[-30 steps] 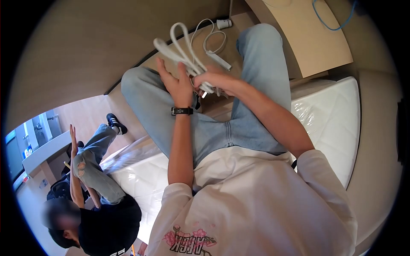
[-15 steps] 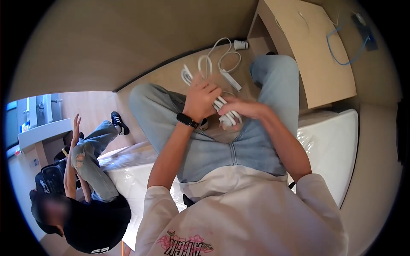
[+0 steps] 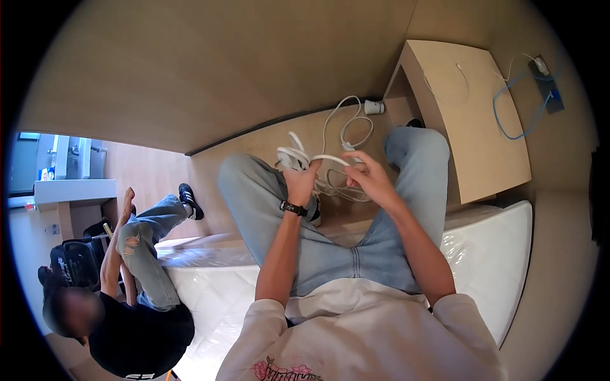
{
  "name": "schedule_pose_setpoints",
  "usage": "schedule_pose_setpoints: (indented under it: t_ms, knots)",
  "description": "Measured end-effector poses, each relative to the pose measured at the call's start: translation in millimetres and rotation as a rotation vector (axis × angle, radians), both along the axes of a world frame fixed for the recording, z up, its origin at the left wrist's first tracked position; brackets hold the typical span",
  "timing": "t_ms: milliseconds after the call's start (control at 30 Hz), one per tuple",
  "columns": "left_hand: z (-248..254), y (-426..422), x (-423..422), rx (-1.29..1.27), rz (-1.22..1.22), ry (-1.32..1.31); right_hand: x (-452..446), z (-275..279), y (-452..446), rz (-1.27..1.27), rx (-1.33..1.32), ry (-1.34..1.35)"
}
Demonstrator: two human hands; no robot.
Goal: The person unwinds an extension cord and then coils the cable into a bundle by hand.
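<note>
A bundle of white cable (image 3: 293, 157) is gathered in my left hand (image 3: 300, 185), whose fingers are wrapped round it between my knees. From that bundle a white strand arcs across to my right hand (image 3: 373, 183), which pinches it between thumb and fingers. Looser white loops (image 3: 340, 190) hang below and between the two hands. Behind my right hand, a small white block (image 3: 348, 147) on the cable shows only in part. More white cable (image 3: 359, 130) lies curled on the floor beyond.
A white cylindrical object (image 3: 373, 107) lies by the wall. To the right stands a wooden cabinet (image 3: 470, 120), near a wall socket panel (image 3: 548, 86) with a blue cable (image 3: 502, 120). A plastic-wrapped mattress (image 3: 486, 267) is under me. Another person (image 3: 140, 324) sits at the left.
My hands have moved apart, and a cable strand now spans between them. My right hand has shifted from the bundle's lower end to the strand. The view has tilted, so everything sits lower.
</note>
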State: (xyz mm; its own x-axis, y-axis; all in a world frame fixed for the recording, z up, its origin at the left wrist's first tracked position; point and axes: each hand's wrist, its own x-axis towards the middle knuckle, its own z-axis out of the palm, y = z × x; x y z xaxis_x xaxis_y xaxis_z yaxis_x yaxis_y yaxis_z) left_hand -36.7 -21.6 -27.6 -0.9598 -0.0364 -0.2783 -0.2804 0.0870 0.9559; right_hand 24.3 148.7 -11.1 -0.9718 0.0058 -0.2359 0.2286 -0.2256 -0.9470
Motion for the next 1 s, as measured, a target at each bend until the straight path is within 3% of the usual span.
schedule_pose_setpoints:
  t_ms: [133,200,267,300,333,400,433,500,700,733,800,933,1000]
  knots:
    - [7,7,4,0.117,-0.043,0.013,-4,-2,8,-0.038,0.271,0.086]
    - [7,9,8,0.058,-0.143,-0.023,-2,0,8,-0.225,0.158,0.006]
    - [-3,15,15,-0.128,-0.351,0.053,-1,-8,13,-0.263,0.235,0.077]
    - [-3,15,15,-0.279,-0.497,-0.089,-1,-7,16,-0.295,0.305,0.148]
    - [-5,19,18,-0.273,-0.501,-0.087,0,-7,19,-0.298,0.311,0.147]
    - [-5,23,27,-0.309,-0.566,0.232,3,-3,20,-0.25,0.089,0.018]
    - [-2,25,28,-0.305,-0.571,0.229,5,0,18,-0.254,0.091,0.013]
    - [3,26,25,-0.285,-0.616,0.074,3,8,10,-0.295,-0.204,-0.002]
    - [1,31,33,-0.318,-0.703,0.31,-1,-9,6,-0.344,0.121,0.39]
    - [-1,33,34,-0.317,-0.705,0.315,0,-4,7,-0.347,0.123,0.393]
    - [-10,37,38,-0.253,-0.688,0.274,9,8,7,-0.104,-0.349,0.103]
    - [-28,40,40,-0.162,-0.666,0.26,6,-6,4,-0.143,-0.287,0.162]
    - [-31,43,42,-0.179,-0.617,0.306,2,-14,5,-0.24,-0.114,0.203]
